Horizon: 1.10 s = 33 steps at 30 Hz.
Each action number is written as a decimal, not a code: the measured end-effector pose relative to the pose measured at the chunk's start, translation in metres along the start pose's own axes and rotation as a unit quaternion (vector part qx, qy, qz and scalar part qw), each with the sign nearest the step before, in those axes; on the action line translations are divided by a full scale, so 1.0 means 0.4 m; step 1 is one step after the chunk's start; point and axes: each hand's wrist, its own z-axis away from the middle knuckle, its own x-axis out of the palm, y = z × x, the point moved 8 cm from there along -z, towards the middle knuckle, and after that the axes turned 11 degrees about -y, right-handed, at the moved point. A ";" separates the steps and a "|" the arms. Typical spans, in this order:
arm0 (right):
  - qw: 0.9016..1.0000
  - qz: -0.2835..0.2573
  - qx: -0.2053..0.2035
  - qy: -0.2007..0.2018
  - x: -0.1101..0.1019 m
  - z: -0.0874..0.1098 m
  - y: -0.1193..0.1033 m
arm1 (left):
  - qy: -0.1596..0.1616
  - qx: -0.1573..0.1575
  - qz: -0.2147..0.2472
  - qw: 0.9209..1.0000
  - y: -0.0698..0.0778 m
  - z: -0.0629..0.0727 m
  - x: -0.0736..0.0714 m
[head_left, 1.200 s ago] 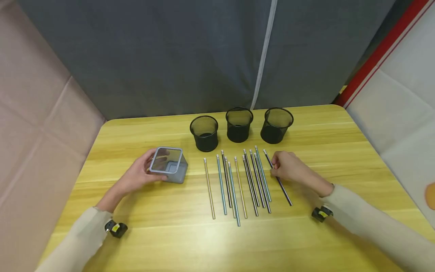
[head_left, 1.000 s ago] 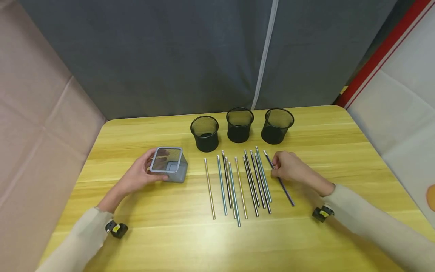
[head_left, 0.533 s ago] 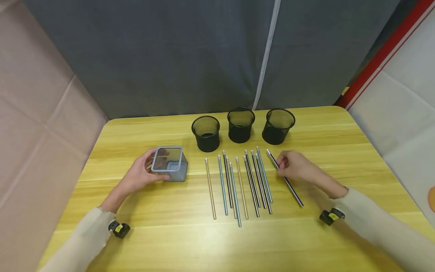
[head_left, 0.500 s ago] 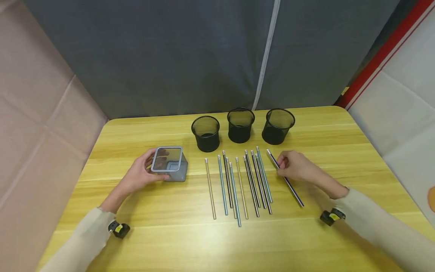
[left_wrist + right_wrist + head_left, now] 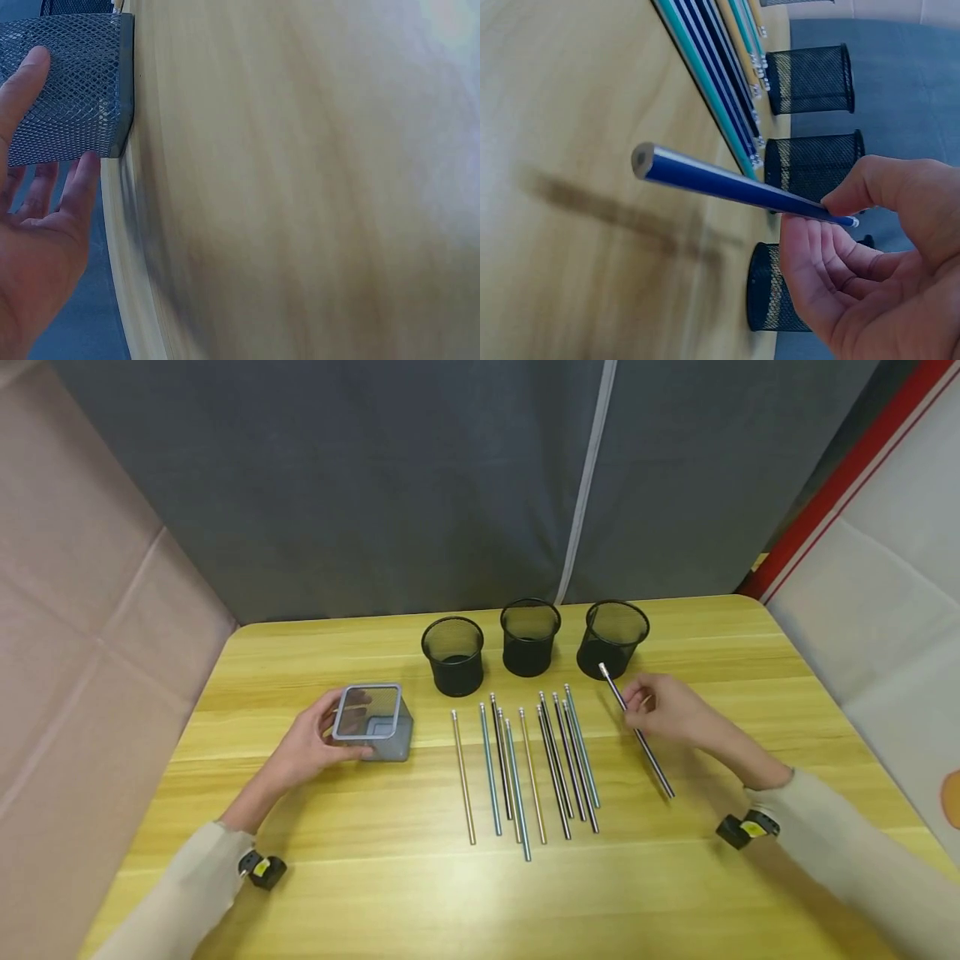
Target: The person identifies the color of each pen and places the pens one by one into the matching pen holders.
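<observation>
In the head view my left hand (image 5: 309, 745) holds a square grey mesh pen holder (image 5: 392, 742) upright on the table, thumb along its near side and fingers behind it. The left wrist view shows the thumb against the mesh wall (image 5: 75, 97). Between thumb and fingers, my right hand (image 5: 667, 710) pinches a dark blue pencil (image 5: 720, 185) near its middle; its eraser end tilts toward the right black cup. A shadow under the pencil falls on the table in the right wrist view. Left of that hand, several gold, teal and dark pencils (image 5: 529, 777) lie in a loose row.
Three round black mesh cups stand behind the pencils: a left cup (image 5: 454, 672), a middle cup (image 5: 528, 653) and a right cup (image 5: 600, 653). A grey curtain (image 5: 375, 485) hangs past the wooden table's (image 5: 480, 902) back edge.
My right hand has drawn the dark blue pencil rightward, away from the row, then lifted it, its eraser end moving toward the right cup. The left hand and the grey holder stay in place.
</observation>
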 end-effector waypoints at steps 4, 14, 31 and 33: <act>1.000 -0.007 -0.008 0.012 -0.019 0.002 -0.011 | 0.000 0.002 -0.009 1.000 -0.002 0.000 0.000; 0.999 -0.018 -0.011 0.024 -0.030 0.002 -0.023 | 0.001 -0.004 0.007 1.000 -0.003 0.001 0.003; 0.995 -0.063 -0.057 0.043 -0.049 0.009 -0.048 | 0.000 -0.015 -0.004 1.000 0.000 0.012 0.008; 0.995 -0.064 -0.062 0.048 -0.056 0.010 -0.048 | 0.000 -0.014 -0.003 1.000 0.001 0.009 0.008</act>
